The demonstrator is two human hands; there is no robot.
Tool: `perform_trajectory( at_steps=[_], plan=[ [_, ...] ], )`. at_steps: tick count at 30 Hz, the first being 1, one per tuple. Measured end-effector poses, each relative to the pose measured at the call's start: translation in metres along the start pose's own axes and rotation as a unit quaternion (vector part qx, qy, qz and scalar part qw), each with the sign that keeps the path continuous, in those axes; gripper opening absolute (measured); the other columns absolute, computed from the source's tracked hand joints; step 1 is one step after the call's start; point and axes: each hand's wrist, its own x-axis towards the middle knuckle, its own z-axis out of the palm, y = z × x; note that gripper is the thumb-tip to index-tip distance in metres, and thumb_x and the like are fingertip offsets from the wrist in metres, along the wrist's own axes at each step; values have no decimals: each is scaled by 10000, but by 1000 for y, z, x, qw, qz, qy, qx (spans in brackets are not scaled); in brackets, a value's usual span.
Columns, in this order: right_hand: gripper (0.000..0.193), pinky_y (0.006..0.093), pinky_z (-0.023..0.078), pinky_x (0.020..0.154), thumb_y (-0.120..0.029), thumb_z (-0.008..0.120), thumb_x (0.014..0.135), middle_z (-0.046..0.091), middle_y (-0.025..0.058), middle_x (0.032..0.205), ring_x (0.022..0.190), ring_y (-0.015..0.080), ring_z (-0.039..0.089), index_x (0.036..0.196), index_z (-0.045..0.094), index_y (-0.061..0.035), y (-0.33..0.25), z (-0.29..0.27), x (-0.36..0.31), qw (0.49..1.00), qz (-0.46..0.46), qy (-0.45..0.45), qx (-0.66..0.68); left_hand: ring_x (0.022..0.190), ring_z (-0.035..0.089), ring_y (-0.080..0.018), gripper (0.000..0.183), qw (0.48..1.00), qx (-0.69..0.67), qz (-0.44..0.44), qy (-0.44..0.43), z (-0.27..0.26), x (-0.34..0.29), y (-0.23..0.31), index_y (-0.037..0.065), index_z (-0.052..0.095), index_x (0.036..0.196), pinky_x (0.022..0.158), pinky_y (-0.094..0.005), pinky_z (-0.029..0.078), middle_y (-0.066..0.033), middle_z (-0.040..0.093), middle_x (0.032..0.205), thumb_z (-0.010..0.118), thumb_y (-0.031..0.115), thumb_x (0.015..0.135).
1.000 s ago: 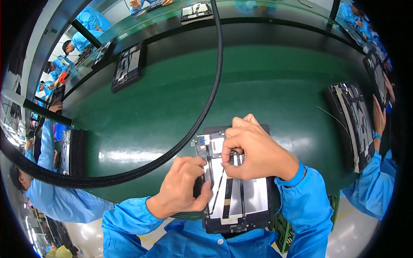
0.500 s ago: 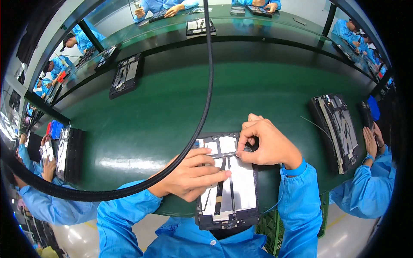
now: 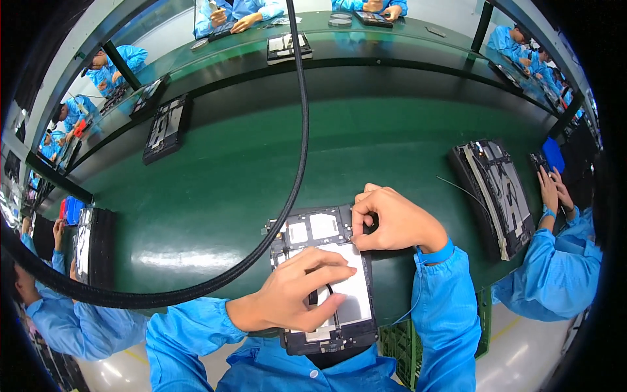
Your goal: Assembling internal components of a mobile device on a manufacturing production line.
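An opened tablet (image 3: 353, 302) lies in front of me at the table's near edge, black-framed, with white battery panels and thin dark flex cables. Across its middle reaches my left hand (image 3: 290, 293), palm down, thumb and fingers apart over the white panel and a dark cable. My right hand (image 3: 400, 221) is at the tablet's far right edge, thumb and forefinger pinched together against the frame. Whatever sits in that pinch is too small or hidden to make out. A blue band circles the right wrist, and a thin cord hangs from it.
A thick black cable (image 3: 302, 147) loops down across the view, close to the left hand. Stacked opened tablets (image 3: 506, 189) stand at right, with another stack (image 3: 98, 248) at left. One more tablet (image 3: 164, 130) lies far left. Co-workers in blue sit around the table.
My left hand has moved nearer to me over the tablet, its thumb now spread from the fingers. My right hand stays pinched at the far right edge. The whole view has shifted slightly.
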Motion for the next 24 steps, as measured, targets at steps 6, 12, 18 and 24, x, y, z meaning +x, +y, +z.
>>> perform_trajectory(
  at_steps=[6,12,18,24],
  plan=[
    [155,383,443,782,-157,865,689,560,36,712,840,217,536,743,762,-54,1,1,0,1000,4,-2,13,806,620,-260,343,950,310,1,20,8,7,-4,57,793,1145,710,-382,553,-124,766,1263,804,59,802],
    [206,402,496,811,-219,855,693,612,71,734,872,259,580,750,765,-42,0,-1,0,1000,17,-4,3,881,635,-287,362,951,310,-13,0,9,9,-2,20,747,1161,737,-410,569,-145,720,1312,772,42,801],
    [223,409,502,816,-240,853,700,634,87,758,893,273,591,758,773,-40,4,-4,-2,1000,23,-11,4,806,624,-281,299,950,313,-17,-7,14,17,3,19,704,1048,695,-404,556,-177,732,1282,775,39,758],
    [220,418,501,781,-259,844,731,615,86,709,836,283,596,780,790,-52,10,-2,1,1000,-12,8,-1,790,640,-301,275,941,337,17,-18,16,26,-3,-11,655,1009,687,-413,559,-205,728,1233,747,36,755]
  ],
)
